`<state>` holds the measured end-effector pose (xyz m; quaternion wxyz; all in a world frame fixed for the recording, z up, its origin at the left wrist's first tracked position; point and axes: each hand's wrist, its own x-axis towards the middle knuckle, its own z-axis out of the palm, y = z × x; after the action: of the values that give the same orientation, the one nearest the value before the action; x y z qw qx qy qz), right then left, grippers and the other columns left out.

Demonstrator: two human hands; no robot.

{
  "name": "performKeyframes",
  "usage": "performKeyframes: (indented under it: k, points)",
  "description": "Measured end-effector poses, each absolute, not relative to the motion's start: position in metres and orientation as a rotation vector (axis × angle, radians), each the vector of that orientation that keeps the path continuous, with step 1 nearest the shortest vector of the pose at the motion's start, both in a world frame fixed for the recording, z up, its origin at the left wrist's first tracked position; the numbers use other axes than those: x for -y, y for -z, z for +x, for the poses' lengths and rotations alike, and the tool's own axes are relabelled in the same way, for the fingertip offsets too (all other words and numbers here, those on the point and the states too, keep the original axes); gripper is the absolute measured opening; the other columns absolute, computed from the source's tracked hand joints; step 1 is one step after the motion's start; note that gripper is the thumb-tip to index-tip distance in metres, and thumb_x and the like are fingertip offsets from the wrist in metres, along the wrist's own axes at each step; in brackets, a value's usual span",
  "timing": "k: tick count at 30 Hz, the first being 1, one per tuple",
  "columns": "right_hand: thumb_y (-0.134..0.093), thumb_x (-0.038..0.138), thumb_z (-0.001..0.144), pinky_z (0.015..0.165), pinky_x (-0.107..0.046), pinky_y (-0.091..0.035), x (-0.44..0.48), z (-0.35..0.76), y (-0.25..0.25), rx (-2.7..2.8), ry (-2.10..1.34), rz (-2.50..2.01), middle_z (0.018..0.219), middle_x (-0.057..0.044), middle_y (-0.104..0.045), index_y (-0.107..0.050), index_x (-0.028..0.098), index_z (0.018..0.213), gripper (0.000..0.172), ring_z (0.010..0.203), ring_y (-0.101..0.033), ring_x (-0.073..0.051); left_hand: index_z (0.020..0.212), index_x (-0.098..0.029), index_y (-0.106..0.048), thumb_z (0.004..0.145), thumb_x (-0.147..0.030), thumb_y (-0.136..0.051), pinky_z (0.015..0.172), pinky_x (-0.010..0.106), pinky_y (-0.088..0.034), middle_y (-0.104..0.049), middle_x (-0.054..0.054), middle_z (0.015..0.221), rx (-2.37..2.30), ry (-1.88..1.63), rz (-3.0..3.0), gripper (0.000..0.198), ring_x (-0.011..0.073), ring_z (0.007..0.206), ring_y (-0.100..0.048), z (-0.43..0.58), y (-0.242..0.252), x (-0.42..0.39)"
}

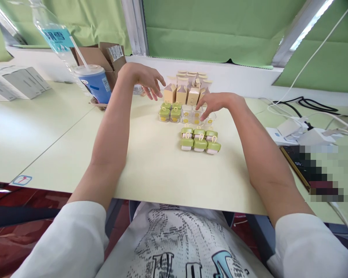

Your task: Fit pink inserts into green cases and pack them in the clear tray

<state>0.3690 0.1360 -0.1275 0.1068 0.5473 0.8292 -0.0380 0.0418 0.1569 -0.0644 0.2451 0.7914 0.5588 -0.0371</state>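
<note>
In the head view my left hand (pixel 149 82) hovers left of several small cardboard boxes (pixel 169 93), fingers loosely spread and holding nothing. My right hand (pixel 215 103) reaches in from the right, with thumb and forefinger around a small clear plastic container (pixel 196 116) with a yellow mark. That container stands in a row of similar clear ones (pixel 186 115), partly covered by my fingers. Left of them sit green-lidded containers (pixel 175 114) with cream loops on top. Nearer to me is a block of green-lidded containers (pixel 200 144) with whitish bottoms.
A blue cup (pixel 96 87) with a straw, a plastic bottle (pixel 56 40) and an open cardboard carton (pixel 111 58) stand at the left. White boxes (pixel 20 82) lie farther left. Chargers (pixel 316 136), cables and a phone (pixel 298 164) are on the right.
</note>
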Motion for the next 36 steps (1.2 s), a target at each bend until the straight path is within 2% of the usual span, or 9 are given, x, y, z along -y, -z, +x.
performKeyframes:
  k: [3,8,15,18,22,25,29,32,36]
  points:
    - [-0.099,0.049,0.089,0.112,-0.048,-0.065,-0.137,0.37,0.128,-2.457,0.14,1.593,0.162,-0.002,-0.078,-0.087,0.037,0.147,0.061,0.143,-0.076,-0.043,0.185,-0.015,-0.04,0.095,-0.053,-0.084,0.118,0.046,-0.06,-0.082,0.02,0.153,-1.512,0.098,2.172,0.107,0.0342,0.136,-0.083,0.04,0.067,-0.161]
    - [-0.095,0.05,0.091,0.114,-0.05,-0.064,-0.134,0.369,0.127,-2.491,0.131,1.536,0.163,-0.003,-0.077,-0.085,0.038,0.15,0.061,0.145,-0.075,-0.044,0.185,-0.015,-0.042,0.092,-0.055,-0.087,0.118,0.047,-0.061,-0.081,0.02,0.156,-1.501,0.079,2.171,0.111,0.0334,0.133,-0.083,0.039,0.069,-0.165]
    - [-0.095,0.059,0.09,0.113,-0.047,-0.06,-0.145,0.384,0.123,-2.549,0.178,1.566,0.173,-0.003,-0.069,-0.073,0.039,0.162,0.078,0.15,-0.07,-0.042,0.187,-0.018,-0.039,0.094,-0.065,-0.089,0.118,0.047,-0.06,-0.077,0.02,0.163,-1.496,0.096,2.18,0.116,0.0341,0.138,-0.081,0.036,0.07,-0.168]
    - [-0.09,0.062,0.091,0.111,-0.049,-0.061,-0.155,0.401,0.123,-2.529,0.13,1.593,0.167,-0.005,-0.072,-0.076,0.037,0.155,0.07,0.145,-0.072,-0.042,0.186,-0.015,-0.04,0.092,-0.065,-0.089,0.117,0.048,-0.06,-0.084,0.02,0.149,-1.493,0.095,2.183,0.117,0.0331,0.134,-0.083,0.035,0.071,-0.172]
    - [-0.094,0.051,0.087,0.11,-0.055,-0.064,-0.156,0.409,0.127,-2.413,0.147,1.706,0.165,-0.006,-0.074,-0.08,0.037,0.147,0.063,0.142,-0.075,-0.045,0.184,-0.015,-0.042,0.084,-0.07,-0.09,0.116,0.049,-0.061,-0.086,0.02,0.146,-1.458,0.094,2.195,0.125,0.0336,0.132,-0.084,0.034,0.074,-0.178]
    - [-0.097,0.04,0.088,0.105,-0.053,-0.068,-0.149,0.403,0.129,-2.332,0.331,1.829,0.162,-0.005,-0.076,-0.086,0.033,0.128,0.042,0.124,-0.084,-0.041,0.183,-0.014,-0.044,0.081,-0.068,-0.09,0.116,0.049,-0.061,-0.086,0.02,0.145,-1.454,0.094,2.2,0.124,0.0345,0.131,-0.084,0.033,0.075,-0.179]
    - [-0.094,0.029,0.091,0.101,-0.049,-0.07,-0.141,0.391,0.129,-2.252,0.501,1.928,0.138,-0.006,-0.087,-0.085,0.027,0.1,0.013,0.102,-0.09,-0.033,0.181,-0.014,-0.047,0.079,-0.065,-0.092,0.114,0.048,-0.062,-0.088,0.019,0.141,-1.458,0.075,2.192,0.123,0.0335,0.129,-0.085,0.034,0.075,-0.179]
    - [-0.094,0.029,0.092,0.1,-0.049,-0.071,-0.139,0.386,0.13,-2.229,0.52,1.947,0.121,-0.007,-0.091,-0.083,0.025,0.094,0.011,0.104,-0.09,-0.034,0.181,-0.016,-0.049,0.078,-0.067,-0.094,0.112,0.045,-0.063,-0.088,0.018,0.141,-1.454,0.069,2.18,0.123,0.0316,0.126,-0.086,0.035,0.075,-0.178]
    - [-0.094,0.04,0.093,0.096,-0.046,-0.071,-0.141,0.384,0.133,-2.214,0.529,1.94,0.118,-0.01,-0.092,-0.086,0.025,0.097,0.018,0.11,-0.089,-0.036,0.179,-0.016,-0.052,0.067,-0.071,-0.102,0.115,0.051,-0.065,-0.089,0.018,0.14,-1.455,0.038,2.169,0.135,0.0346,0.124,-0.088,0.035,0.074,-0.178]
